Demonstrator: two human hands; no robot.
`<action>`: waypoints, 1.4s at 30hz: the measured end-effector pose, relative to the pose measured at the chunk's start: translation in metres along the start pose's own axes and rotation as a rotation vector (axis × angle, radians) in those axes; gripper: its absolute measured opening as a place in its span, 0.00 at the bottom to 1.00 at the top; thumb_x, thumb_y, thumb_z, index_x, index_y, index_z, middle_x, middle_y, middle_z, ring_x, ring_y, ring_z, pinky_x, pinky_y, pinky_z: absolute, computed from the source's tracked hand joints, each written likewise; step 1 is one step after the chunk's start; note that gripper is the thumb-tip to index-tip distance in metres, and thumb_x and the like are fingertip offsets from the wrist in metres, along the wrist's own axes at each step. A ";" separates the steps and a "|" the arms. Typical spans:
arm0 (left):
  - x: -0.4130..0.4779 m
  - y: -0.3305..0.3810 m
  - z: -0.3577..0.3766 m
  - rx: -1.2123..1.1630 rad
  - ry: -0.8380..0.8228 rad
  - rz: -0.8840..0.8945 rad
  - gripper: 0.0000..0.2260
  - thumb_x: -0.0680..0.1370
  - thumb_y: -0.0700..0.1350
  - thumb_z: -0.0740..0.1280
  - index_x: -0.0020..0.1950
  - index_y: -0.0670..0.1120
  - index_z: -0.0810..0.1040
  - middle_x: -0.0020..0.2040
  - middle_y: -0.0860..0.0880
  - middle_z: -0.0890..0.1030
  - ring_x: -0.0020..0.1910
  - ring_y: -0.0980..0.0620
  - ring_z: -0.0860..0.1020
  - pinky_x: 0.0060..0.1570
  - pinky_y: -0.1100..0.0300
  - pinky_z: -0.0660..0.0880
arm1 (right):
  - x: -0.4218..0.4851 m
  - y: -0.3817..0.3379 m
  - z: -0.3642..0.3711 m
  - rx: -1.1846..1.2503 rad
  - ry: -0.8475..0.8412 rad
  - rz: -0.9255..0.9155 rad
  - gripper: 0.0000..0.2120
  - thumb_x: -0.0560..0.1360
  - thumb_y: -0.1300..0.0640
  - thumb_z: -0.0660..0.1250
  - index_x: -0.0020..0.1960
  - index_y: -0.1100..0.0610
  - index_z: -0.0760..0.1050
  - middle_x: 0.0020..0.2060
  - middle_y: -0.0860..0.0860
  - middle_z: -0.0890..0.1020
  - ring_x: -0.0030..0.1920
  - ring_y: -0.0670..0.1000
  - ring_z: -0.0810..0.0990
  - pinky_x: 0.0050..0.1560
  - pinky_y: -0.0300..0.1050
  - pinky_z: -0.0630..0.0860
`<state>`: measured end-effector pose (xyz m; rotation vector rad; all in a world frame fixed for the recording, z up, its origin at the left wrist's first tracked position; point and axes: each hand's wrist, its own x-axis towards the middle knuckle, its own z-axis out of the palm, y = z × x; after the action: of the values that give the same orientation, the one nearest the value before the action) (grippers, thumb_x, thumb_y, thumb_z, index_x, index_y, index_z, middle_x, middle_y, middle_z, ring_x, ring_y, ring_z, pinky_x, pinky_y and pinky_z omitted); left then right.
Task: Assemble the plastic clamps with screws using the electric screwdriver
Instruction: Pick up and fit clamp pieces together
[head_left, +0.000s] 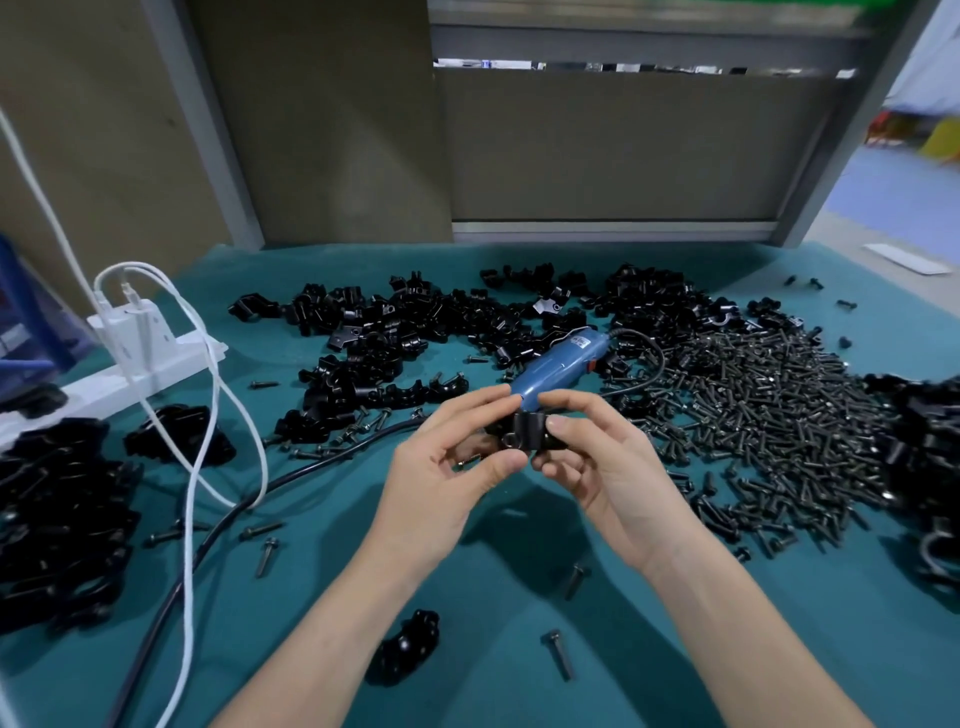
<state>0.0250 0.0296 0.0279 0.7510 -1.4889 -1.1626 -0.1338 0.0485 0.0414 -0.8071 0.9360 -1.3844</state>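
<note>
Black plastic clamp (522, 435) | screw hole facing up | pinched by both hands' fingers (498, 465)

The fingers of the left hand (451, 457) and right hand (597, 457) cover most of the black clamp (522, 434), so its shape is hard to tell. The tip of the blue screwdriver (558, 366) hides behind them. The black pile (924, 467) at the right edge is blurry and cut off.

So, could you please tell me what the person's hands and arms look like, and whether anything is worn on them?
Both forearms are bare, with no sleeves in view. The left hand and right hand wear no gloves, and no rings or watch are visible. Fingernails are short and unpainted.
</note>
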 end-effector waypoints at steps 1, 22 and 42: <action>0.000 -0.001 0.000 0.016 -0.007 0.003 0.17 0.68 0.42 0.73 0.56 0.53 0.82 0.59 0.54 0.81 0.60 0.58 0.78 0.56 0.65 0.75 | 0.000 -0.001 -0.001 -0.013 0.000 0.002 0.07 0.74 0.66 0.66 0.51 0.61 0.78 0.36 0.55 0.83 0.29 0.47 0.79 0.32 0.35 0.77; -0.004 -0.029 0.004 0.181 -0.004 -0.181 0.16 0.70 0.37 0.76 0.46 0.59 0.83 0.46 0.57 0.84 0.45 0.58 0.81 0.44 0.69 0.75 | 0.007 -0.010 -0.026 -0.526 -0.116 -0.007 0.06 0.74 0.65 0.70 0.45 0.55 0.84 0.40 0.53 0.82 0.33 0.53 0.81 0.37 0.40 0.79; -0.002 -0.032 0.009 0.116 -0.080 -0.210 0.16 0.71 0.36 0.75 0.46 0.59 0.85 0.46 0.55 0.86 0.47 0.56 0.83 0.48 0.68 0.76 | 0.010 -0.013 -0.042 -0.715 -0.222 -0.002 0.15 0.69 0.69 0.75 0.51 0.55 0.82 0.45 0.50 0.85 0.42 0.52 0.84 0.46 0.41 0.80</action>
<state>0.0135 0.0234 -0.0031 0.9691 -1.5834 -1.2834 -0.1776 0.0402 0.0342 -1.4605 1.2659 -0.9216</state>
